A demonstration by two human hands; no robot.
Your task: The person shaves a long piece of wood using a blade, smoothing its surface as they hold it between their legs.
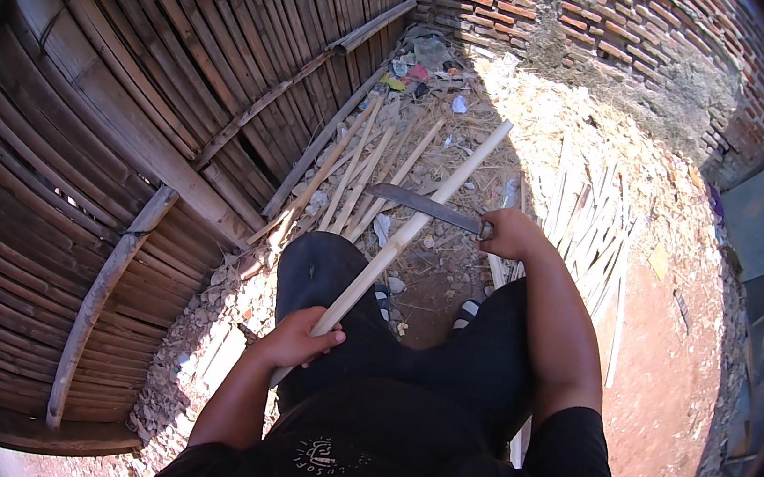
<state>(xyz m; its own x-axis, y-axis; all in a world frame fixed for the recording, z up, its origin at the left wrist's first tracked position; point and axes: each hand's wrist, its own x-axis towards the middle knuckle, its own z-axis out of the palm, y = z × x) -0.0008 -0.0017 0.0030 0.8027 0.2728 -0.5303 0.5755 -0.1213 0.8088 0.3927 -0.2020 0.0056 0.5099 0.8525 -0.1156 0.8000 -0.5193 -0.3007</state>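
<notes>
A long pale bamboo strip slants across my lap, its far end up and to the right. Near its lower end, my left hand is wrapped round it by my left thigh. My right hand grips the handle of a machete, beyond my right knee. The dark blade points left and lies across the strip past the strip's middle. Whether its edge has bitten into the strip, I cannot tell. Most of the machete's handle is hidden in my fist.
Several split strips lie on the littered ground ahead to the left, and a pile of pale strips lies to the right. A slatted bamboo wall stands close on the left. A brick wall closes off the back.
</notes>
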